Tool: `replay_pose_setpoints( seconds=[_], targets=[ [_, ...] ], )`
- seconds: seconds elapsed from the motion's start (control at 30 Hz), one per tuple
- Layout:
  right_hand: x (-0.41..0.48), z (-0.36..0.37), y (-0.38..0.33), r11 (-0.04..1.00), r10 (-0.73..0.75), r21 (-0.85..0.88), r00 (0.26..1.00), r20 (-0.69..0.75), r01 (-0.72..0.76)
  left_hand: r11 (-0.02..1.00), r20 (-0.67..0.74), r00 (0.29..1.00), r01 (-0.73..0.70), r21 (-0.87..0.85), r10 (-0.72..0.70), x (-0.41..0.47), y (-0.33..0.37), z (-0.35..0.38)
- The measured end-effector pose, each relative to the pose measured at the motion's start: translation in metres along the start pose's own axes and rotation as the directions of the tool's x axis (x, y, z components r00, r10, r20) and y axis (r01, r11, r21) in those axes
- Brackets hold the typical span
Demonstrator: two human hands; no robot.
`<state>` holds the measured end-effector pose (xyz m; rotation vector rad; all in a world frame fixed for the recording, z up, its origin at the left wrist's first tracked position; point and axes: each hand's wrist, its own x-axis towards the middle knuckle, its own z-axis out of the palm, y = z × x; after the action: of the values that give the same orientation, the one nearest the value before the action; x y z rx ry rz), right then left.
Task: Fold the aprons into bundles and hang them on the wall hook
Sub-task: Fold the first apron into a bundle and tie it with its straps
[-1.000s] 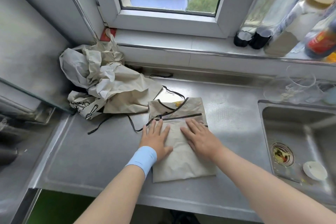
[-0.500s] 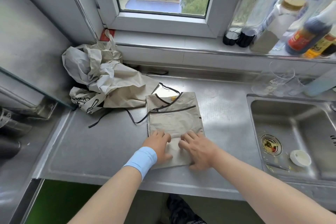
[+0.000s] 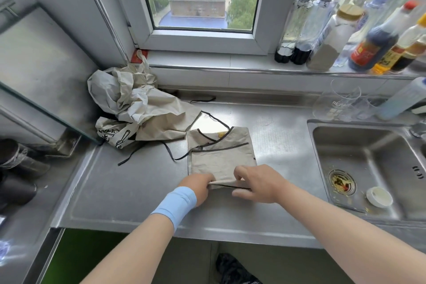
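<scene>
A beige apron with black trim (image 3: 222,154) lies folded into a flat rectangle on the steel counter (image 3: 129,193). Its black ties trail off to the left. My left hand (image 3: 200,188), with a light blue wristband, pinches the near edge of the apron at its left corner. My right hand (image 3: 258,183) pinches the same near edge further right, and that edge is lifted and rolled a little off the counter. A heap of crumpled beige aprons (image 3: 136,108) lies in the back left corner under the window. No wall hook is in view.
A steel sink (image 3: 364,168) with a small white cup (image 3: 379,196) is at the right. Several sauce bottles (image 3: 373,41) stand on the windowsill. A clear glass (image 3: 338,101) stands behind the sink. A glass panel (image 3: 43,80) borders the left side.
Both hands slid from the middle of the folded apron down to its near edge, then closed on it and raised it from the counter. The camera tilted a little upward.
</scene>
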<state>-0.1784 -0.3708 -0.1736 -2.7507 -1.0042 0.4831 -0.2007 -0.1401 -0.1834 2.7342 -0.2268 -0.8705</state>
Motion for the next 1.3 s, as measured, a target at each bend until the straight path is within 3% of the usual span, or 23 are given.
replay_pose_setpoints(
  seconds=[0.1, 0.2, 0.3, 0.43, 0.6, 0.73, 0.9, 0.97, 1.07, 1.13, 1.2, 1.3],
  targets=[
    [0.004, -0.020, 0.002, 0.992, 0.090, -0.105, 0.968, 0.232, -0.068, 1.000, 0.133, 0.991, -0.011, 0.013, 0.009, -0.002, -0.002, -0.025],
    [0.016, -0.037, 0.011, 0.982, 0.180, 0.000, 0.945, 0.274, -0.187, 0.997, 0.188, 0.982, 0.017, -0.076, -0.003, 0.002, -0.006, -0.045],
    [0.028, -0.050, 0.024, 0.943, 0.222, 0.195, 0.945, 0.242, -0.271, 0.990, 0.233, 0.972, 0.068, -0.121, -0.039, 0.012, -0.018, -0.059],
    [0.042, -0.043, 0.040, 0.814, 0.325, 0.447, 0.929, 0.178, -0.370, 0.998, 0.171, 0.985, -0.009, 0.068, -0.002, 0.032, -0.041, -0.064],
    [0.061, -0.025, 0.054, 0.623, 0.478, 0.687, 0.877, 0.044, -0.374, 0.934, 0.115, 0.986, 0.150, -0.325, -0.119, 0.052, -0.062, -0.058],
    [0.086, -0.015, 0.062, 0.664, 0.575, 0.599, 0.818, -0.026, -0.447, 0.914, -0.043, 0.973, 0.196, -0.355, -0.225, 0.071, -0.070, -0.059],
    [0.121, -0.008, 0.065, 0.731, 0.587, 0.432, 0.809, -0.004, -0.528, 0.920, -0.158, 0.941, 0.241, -0.309, -0.299, 0.095, -0.075, -0.063],
    [0.127, -0.002, 0.067, 0.736, 0.591, 0.408, 0.806, 0.002, -0.541, 0.952, -0.343, 0.888, 0.269, -0.149, -0.305, 0.098, -0.068, -0.057],
    [0.131, 0.011, 0.070, 0.726, 0.608, 0.416, 0.794, -0.015, -0.548, 0.977, -0.586, 0.796, 0.209, 0.031, -0.152, 0.102, -0.044, -0.041],
    [0.133, 0.017, 0.070, 0.713, 0.627, 0.418, 0.778, -0.024, -0.562, 0.998, -0.600, 0.800, 0.032, 0.054, 0.006, 0.104, -0.024, -0.025],
    [0.134, 0.020, 0.069, 0.700, 0.649, 0.429, 0.759, -0.047, -0.571, 0.987, -0.486, 0.866, -0.050, 0.150, 0.117, 0.107, -0.012, -0.005],
    [0.136, 0.025, 0.063, 0.783, 0.616, 0.315, 0.736, -0.280, -0.536, 0.981, -0.332, 0.943, 0.051, 0.186, 0.014, 0.114, -0.015, 0.013]
  ],
)
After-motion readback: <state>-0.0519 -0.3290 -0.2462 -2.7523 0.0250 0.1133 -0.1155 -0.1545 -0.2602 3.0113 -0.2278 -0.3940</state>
